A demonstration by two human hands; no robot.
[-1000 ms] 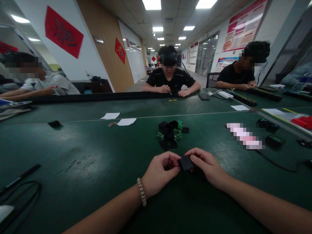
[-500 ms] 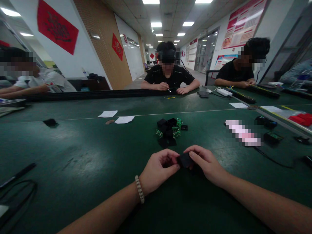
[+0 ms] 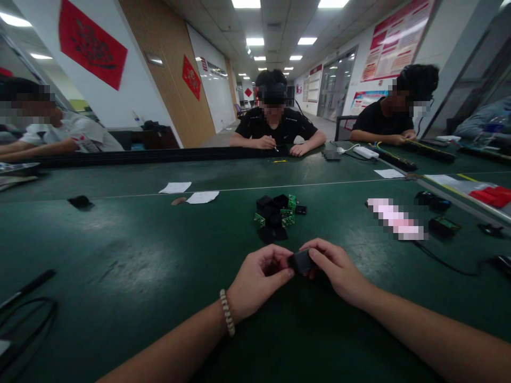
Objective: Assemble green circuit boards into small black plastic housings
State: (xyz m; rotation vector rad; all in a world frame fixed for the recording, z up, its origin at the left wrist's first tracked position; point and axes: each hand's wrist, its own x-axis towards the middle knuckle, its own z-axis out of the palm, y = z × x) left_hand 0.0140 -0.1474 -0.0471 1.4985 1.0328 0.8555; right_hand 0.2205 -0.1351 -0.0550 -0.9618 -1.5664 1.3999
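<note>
A small black box-shaped casing [image 3: 301, 261] is held just above the green table between both hands. Fingers and thumb of my left hand [image 3: 261, 279] pinch its left end; a beaded bracelet [image 3: 227, 313] circles that wrist. My right hand [image 3: 339, 271] grips the other end, thumb on top, with some fingertips hidden behind the casing. Beyond the hands lies a pile of black casings [image 3: 273, 205] mixed with small green circuit boards [image 3: 288, 217]. Flat black pieces [image 3: 272, 234] lie at the near side of this pile.
White paper sheets [image 3: 203, 197] lie left of the pile. To the right are a pink-white blurred object [image 3: 395, 219] with a cable and several black devices [image 3: 444, 226]. A black pen [image 3: 27, 290] and cable lie at left. Across the table a person [image 3: 277, 125] works; others sit at both sides.
The casing has tilted slightly between my fingers, so its upper face looks lighter. Both hands keep their grip. The whole view has shifted a little.
</note>
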